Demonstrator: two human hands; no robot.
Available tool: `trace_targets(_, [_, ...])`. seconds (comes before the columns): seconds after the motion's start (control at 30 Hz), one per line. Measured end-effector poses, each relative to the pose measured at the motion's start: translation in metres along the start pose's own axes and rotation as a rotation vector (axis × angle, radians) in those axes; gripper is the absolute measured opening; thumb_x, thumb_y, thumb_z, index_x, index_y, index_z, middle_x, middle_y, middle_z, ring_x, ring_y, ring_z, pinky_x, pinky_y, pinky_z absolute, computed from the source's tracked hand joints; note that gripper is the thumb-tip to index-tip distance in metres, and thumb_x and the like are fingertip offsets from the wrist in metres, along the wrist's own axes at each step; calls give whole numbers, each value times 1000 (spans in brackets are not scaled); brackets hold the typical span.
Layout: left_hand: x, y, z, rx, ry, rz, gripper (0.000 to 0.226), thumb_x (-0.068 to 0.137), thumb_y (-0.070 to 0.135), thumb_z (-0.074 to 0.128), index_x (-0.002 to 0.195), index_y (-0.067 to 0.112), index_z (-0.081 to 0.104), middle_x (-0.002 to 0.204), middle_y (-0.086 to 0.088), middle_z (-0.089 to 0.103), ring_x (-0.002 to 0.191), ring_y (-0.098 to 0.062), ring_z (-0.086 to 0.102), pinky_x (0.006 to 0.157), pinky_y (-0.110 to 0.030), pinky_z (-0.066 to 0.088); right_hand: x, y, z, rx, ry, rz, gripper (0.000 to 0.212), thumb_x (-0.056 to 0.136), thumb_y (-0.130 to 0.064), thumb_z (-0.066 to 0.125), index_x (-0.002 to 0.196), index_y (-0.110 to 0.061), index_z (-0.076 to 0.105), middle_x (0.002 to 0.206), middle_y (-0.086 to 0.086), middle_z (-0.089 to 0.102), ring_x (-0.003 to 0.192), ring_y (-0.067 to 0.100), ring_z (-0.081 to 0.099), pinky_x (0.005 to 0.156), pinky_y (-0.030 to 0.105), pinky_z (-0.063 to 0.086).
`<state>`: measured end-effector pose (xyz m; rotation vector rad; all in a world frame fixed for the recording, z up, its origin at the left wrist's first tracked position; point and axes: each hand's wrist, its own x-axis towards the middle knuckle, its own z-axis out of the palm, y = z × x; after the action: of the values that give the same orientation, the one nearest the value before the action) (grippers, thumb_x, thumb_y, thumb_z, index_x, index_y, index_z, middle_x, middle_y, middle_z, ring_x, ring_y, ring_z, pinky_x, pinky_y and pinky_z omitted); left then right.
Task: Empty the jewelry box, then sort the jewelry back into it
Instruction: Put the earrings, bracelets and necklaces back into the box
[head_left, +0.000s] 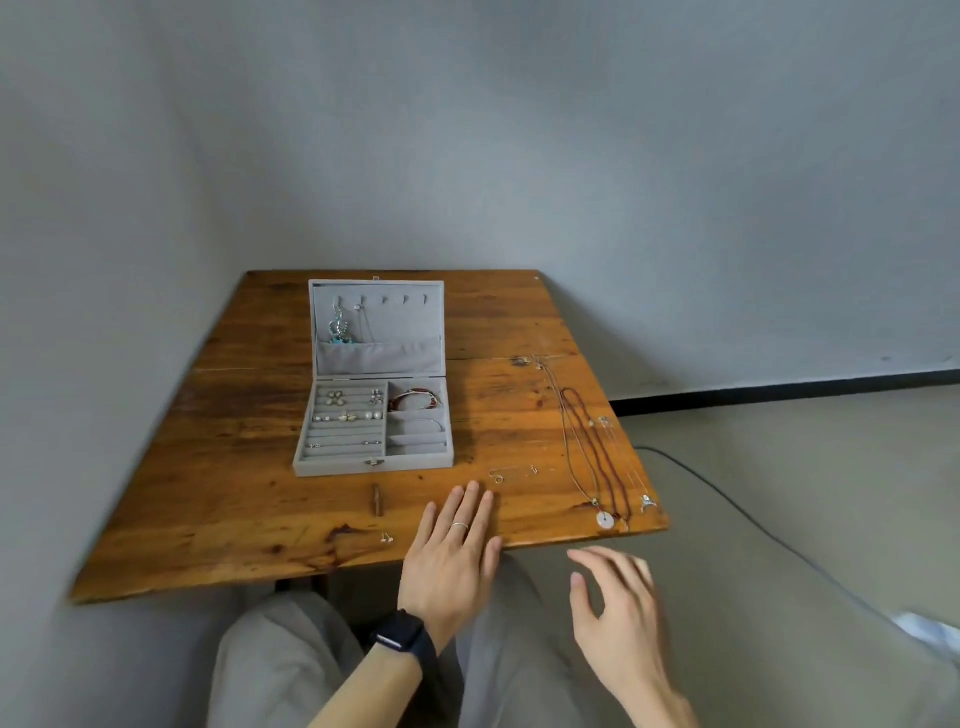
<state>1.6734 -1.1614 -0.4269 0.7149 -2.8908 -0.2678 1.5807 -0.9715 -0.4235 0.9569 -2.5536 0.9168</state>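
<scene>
trying to figure out which half of the job this is. big wooden worktop (234, 467), grey jewelry box (363, 466) open toward its far left, lid (379, 358) propped up. emptying or refilling? (op)

refilling, i'd guess. earrings and rings sit in tidy rows in the box's left side, bracelets lie in the right compartments, and a couple of pieces hang off the lid hooks. that reads as sorted, not dumped. can't rule out the other though. (reply)

and the hands? (op)

left hand (449, 561) lies flat on the worktop, fingers (472, 504) straight and close together, gripping nothing. right hand (618, 613) hangs off the near edge, fingers loosely spread, empty. (reply)

what's out of the box? (op)

long necklaces (592, 447) laid along the right side of the worktop, one ending in a white disc pendant (604, 518) at the near edge, close to the right hand. then a thin silver piece (511, 473) just beyond the left fingertips, and tiny studs (385, 538) just left of that hand. the box is a bit further up. next move, i reckon, is a fine pinch on one piece, lifted slowly so the cords don't tangle, then into a free slot or hook. (reply)
</scene>
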Motion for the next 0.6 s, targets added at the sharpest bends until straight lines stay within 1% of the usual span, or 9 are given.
trace_targets(0.13, [-1,-1,2,44,-4,0,62,102,53,1,159,28,1,163,7,-7,152,-15,-9,120,-37,-15,23,14,-1,-70,41,69,27,77,-13,78,103,-20,74,104,-6,69,96,22,59,77,37,52])
trace_targets(0.23, [-2,-2,2,52,-3,5,60,103,52,1,158,29,-2,162,8,-9,152,-14,-10,120,-37,-14,47,20,1,-169,-3,121,21,83,-24,73,104,-22,73,105,-5,68,98,24,56,73,37,52])
trace_targets(0.37, [-2,-2,3,52,-1,4,59,102,52,-2,157,30,-6,162,9,-12,150,-12,-15,120,-36,-14,71,21,5,-284,-111,187,25,90,-37,65,107,-21,73,111,-1,67,102,24,54,78,36,50])
trace_targets(0.43, [-2,-4,5,49,3,4,59,102,53,-3,156,30,-7,162,9,-11,150,-12,-15,120,-36,-14,76,19,5,-310,-125,194,21,90,-36,64,102,-22,73,108,-1,67,99,23,53,77,36,48])
trace_targets(0.53, [-2,-4,8,41,10,4,59,102,53,-3,156,30,-5,163,8,-9,151,-13,-12,120,-36,-13,78,13,6,-312,-123,172,11,90,-30,66,93,-22,73,103,-2,66,97,23,52,76,37,49])
trace_targets(0.6, [-1,-5,9,36,11,8,60,102,53,-4,157,30,-4,163,8,-8,151,-13,-12,121,-37,-13,80,12,6,-314,-146,165,10,91,-28,65,94,-21,72,103,-1,66,99,23,52,79,39,50])
